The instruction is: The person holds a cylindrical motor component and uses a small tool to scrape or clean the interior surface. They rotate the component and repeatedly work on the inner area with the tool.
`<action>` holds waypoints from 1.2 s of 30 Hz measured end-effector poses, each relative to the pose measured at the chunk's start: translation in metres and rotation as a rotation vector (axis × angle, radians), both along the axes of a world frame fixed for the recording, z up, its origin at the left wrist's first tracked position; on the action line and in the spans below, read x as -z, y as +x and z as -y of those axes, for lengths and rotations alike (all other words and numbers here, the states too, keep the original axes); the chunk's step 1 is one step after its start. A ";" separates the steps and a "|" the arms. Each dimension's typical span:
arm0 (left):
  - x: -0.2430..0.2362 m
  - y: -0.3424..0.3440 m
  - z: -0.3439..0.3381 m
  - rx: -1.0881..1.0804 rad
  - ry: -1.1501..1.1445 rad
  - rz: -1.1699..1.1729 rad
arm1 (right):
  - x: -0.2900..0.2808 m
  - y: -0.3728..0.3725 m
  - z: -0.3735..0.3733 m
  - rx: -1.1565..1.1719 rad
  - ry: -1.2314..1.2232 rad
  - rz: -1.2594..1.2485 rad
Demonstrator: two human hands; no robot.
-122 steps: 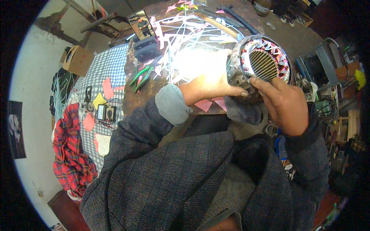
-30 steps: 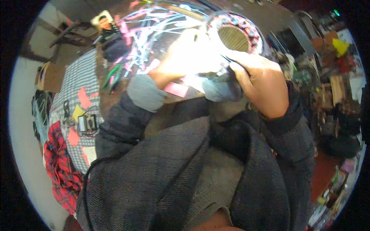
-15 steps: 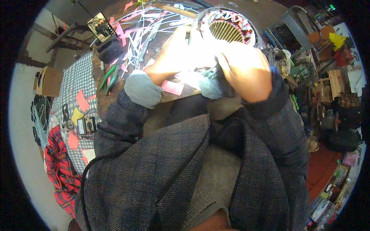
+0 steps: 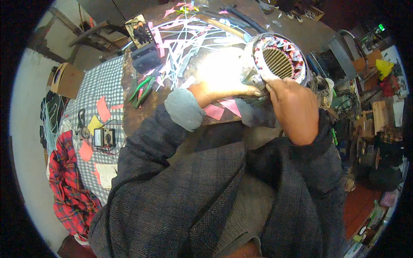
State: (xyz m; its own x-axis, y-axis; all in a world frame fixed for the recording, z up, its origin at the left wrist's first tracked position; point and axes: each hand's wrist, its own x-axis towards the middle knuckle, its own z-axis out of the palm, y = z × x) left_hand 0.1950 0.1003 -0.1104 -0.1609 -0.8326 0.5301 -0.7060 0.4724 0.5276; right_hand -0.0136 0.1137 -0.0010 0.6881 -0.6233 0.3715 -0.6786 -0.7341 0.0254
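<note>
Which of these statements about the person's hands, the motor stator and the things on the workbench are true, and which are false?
1. Both hands touch the motor stator. True: the left hand and the right hand meet at its near rim.
2. The green-handled pliers are in the left hand. False: they lie on the workbench, left of that hand.
3. The stator's bore is empty, with its ribbed inner wall showing. True.
4. The checked cloth covers the stator. False: it lies at the far left.
5. A red plaid cloth lies at the lower left. True.
</note>
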 end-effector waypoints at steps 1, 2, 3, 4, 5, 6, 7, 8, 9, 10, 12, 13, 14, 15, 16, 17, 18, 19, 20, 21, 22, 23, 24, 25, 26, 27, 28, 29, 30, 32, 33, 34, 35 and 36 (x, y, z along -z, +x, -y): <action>-0.002 0.000 -0.001 0.016 0.057 -0.091 | 0.003 0.002 0.002 -0.032 -0.039 0.021; -0.005 0.000 -0.001 -0.024 0.109 -0.061 | 0.007 0.005 0.007 -0.038 -0.059 0.025; -0.007 0.000 -0.001 -0.066 0.163 -0.034 | 0.013 0.011 0.015 -0.055 -0.167 0.028; -0.010 0.000 -0.001 -0.110 0.215 -0.012 | 0.019 0.015 0.021 -0.051 -0.214 0.053; -0.012 -0.001 -0.001 -0.081 0.233 -0.045 | 0.024 0.018 0.026 -0.054 -0.236 0.057; -0.013 -0.001 -0.002 -0.068 0.207 -0.051 | 0.027 0.022 0.030 -0.074 -0.298 0.082; -0.014 -0.002 -0.002 -0.063 0.174 -0.055 | 0.028 0.024 0.032 -0.042 -0.310 0.049; -0.015 -0.002 -0.003 -0.047 0.173 -0.057 | 0.027 0.025 0.033 -0.004 -0.207 0.008; -0.015 -0.001 -0.004 -0.074 0.149 -0.030 | 0.024 0.025 0.032 0.033 -0.133 -0.003; -0.015 -0.001 -0.005 -0.097 0.149 -0.001 | 0.019 0.023 0.030 0.023 -0.119 0.027; -0.014 -0.001 -0.008 -0.124 0.130 0.036 | 0.007 0.018 0.023 0.011 -0.043 0.096; -0.014 -0.002 -0.009 -0.132 0.111 0.045 | 0.002 0.015 0.019 -0.036 -0.048 0.160; -0.013 -0.002 -0.010 -0.137 0.093 0.055 | -0.002 0.011 0.015 -0.002 0.041 0.190; -0.014 -0.003 -0.010 -0.104 0.115 0.009 | -0.005 0.007 0.011 0.016 0.115 0.233; -0.014 -0.003 -0.010 -0.071 0.137 -0.038 | -0.006 0.003 0.007 0.033 0.188 0.275; -0.014 -0.003 -0.011 -0.040 0.158 -0.084 | -0.005 -0.001 0.003 0.066 0.241 0.296; -0.015 -0.003 -0.011 -0.040 0.168 -0.091 | -0.004 -0.003 0.001 0.045 0.217 0.305; -0.016 -0.002 -0.011 -0.039 0.177 -0.098 | -0.002 -0.007 -0.003 0.025 0.192 0.313; -0.017 -0.001 -0.012 -0.044 0.210 -0.065 | 0.001 -0.009 -0.004 0.005 0.167 0.323; -0.017 0.001 -0.012 -0.053 0.153 -0.065 | 0.003 -0.013 -0.007 0.052 0.266 0.308; -0.017 0.003 -0.013 -0.067 0.120 -0.025 | 0.006 -0.015 -0.008 0.010 0.223 0.324; -0.017 0.005 -0.014 -0.079 0.089 0.014 | 0.008 -0.018 -0.010 -0.026 0.174 0.364; -0.016 0.007 -0.014 -0.083 0.061 0.046 | 0.009 -0.021 -0.011 -0.040 0.149 0.362; -0.014 0.007 -0.014 -0.078 0.033 0.071 | 0.011 -0.024 -0.011 -0.055 0.125 0.361; -0.011 0.006 -0.013 -0.063 0.009 0.088 | 0.012 -0.028 -0.012 -0.046 0.127 0.318; -0.008 0.006 -0.012 0.030 -0.291 0.250 | 0.015 -0.031 -0.012 -0.056 0.094 0.300; -0.004 0.003 -0.011 0.000 -0.057 0.059 | 0.016 -0.036 -0.011 -0.037 0.133 0.217; -0.001 0.003 -0.008 -0.030 0.186 -0.117 | 0.019 -0.039 -0.011 -0.020 0.131 0.167; 0.002 0.001 -0.006 -0.040 0.363 -0.281 | 0.021 -0.043 -0.013 -0.010 0.117 0.148; 0.006 0.000 -0.004 -0.020 0.303 -0.286 | 0.026 -0.048 -0.017 0.008 0.111 0.119; 0.008 0.000 -0.003 -0.027 0.261 -0.291 | 0.028 -0.050 -0.019 0.013 0.109 0.108; 0.010 0.000 -0.001 -0.004 0.223 -0.290 | 0.030 -0.049 -0.018 0.018 0.106 0.097; 0.012 0.000 -0.001 -0.005 0.211 -0.291 | 0.032 -0.046 -0.018 0.023 0.096 0.086; 0.013 0.001 0.000 -0.015 0.218 -0.289 | 0.034 -0.042 -0.014 0.006 0.047 0.101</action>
